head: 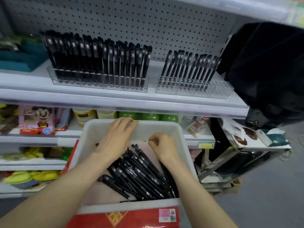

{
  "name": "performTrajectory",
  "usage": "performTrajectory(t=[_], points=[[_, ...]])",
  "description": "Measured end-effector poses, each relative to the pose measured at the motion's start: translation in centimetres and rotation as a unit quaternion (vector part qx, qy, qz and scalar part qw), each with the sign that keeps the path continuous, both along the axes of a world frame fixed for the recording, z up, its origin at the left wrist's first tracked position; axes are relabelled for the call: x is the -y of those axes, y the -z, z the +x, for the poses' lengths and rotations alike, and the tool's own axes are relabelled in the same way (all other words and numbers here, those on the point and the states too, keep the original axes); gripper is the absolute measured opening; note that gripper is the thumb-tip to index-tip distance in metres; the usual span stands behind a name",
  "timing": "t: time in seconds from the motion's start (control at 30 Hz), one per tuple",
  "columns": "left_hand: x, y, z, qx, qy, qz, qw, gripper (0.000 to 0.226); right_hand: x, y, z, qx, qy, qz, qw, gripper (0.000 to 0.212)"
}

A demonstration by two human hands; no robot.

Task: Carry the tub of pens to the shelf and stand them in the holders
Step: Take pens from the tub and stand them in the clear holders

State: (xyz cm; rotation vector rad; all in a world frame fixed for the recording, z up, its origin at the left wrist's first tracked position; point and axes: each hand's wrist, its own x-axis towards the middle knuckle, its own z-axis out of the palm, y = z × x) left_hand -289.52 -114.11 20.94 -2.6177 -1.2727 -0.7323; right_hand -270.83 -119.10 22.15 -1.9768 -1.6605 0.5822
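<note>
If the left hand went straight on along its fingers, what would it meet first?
Probably the far wall of the white tub; the left hand has its fingertips about at that rim. If they clear it, the green containers behind come next.

A white pegboard panel (148, 22) forms the back wall above the shelf (115, 97). Lower shelves (29, 163) hold colourful packaged goods (37, 120). Grey floor (271, 195) spreads to the right, below a black fabric bundle (271, 63).

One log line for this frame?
left hand open over tub | right hand curled above pens | right holder part-filled | left holder full
</note>
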Motion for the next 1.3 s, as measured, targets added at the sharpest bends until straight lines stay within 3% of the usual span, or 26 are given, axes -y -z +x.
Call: performTrajectory(t=[0.1,0.2,0.37,0.57,0.67,0.77,0.83,1.0,1.13,1.2,1.23,1.3], points=[[0.2,0.3,0.3,0.015,-0.007,-0.008,1.000,0.052,0.6,1.5,-0.4,0.039,-0.021,-0.061,0.997,0.004],[0.6,0.3,0.6,0.022,-0.016,-0.005,1.000,0.054,0.7,2.0,-0.4,0.044,-0.035,-0.102,0.993,0.014],[0.5,0.4,0.6,0.021,-0.018,-0.014,1.000,0.056,0.6,1.9,-0.2,0.114,-0.047,-0.118,0.985,0.021],[0.4,0.5,0.7,0.031,-0.020,-0.019,0.999,0.054,0.5,2.1,0.6,0.099,-0.021,-0.115,0.988,0.017],[0.4,0.3,0.5,0.032,-0.015,-0.025,0.999,0.051,0.3,0.9,1.1,0.021,0.004,-0.075,0.997,0.011],[0.4,-0.5,0.7,0.053,0.003,-0.024,0.998,0.036,-0.2,-1.8,1.6,-0.095,0.032,0.028,0.995,0.007],[0.6,-1.3,1.4,0.074,0.023,-0.032,0.996,0.028,-0.4,-4.0,2.1,-0.186,0.049,0.097,0.977,0.006],[0.7,-3.2,4.0,0.055,0.076,-0.091,0.991,0.049,-1.3,-7.9,2.6,-0.343,0.073,0.189,0.917,0.007],[-0.2,-4.0,5.1,0.076,0.071,-0.094,0.990,0.027,-1.6,-9.0,2.6,-0.375,0.078,0.198,0.902,0.002],[-0.6,-4.3,5.3,0.084,0.063,-0.095,0.990,0.020,-1.4,-9.1,2.9,-0.294,0.098,0.236,0.921,0.019],[-0.7,-4.4,5.3,0.084,0.059,-0.093,0.990,0.020,-1.3,-9.1,3.1,-0.195,0.108,0.282,0.933,0.029],[-1.1,-4.6,5.3,0.067,0.049,-0.072,0.994,0.019,-1.1,-9.4,3.7,0.033,0.077,0.395,0.915,0.041]])
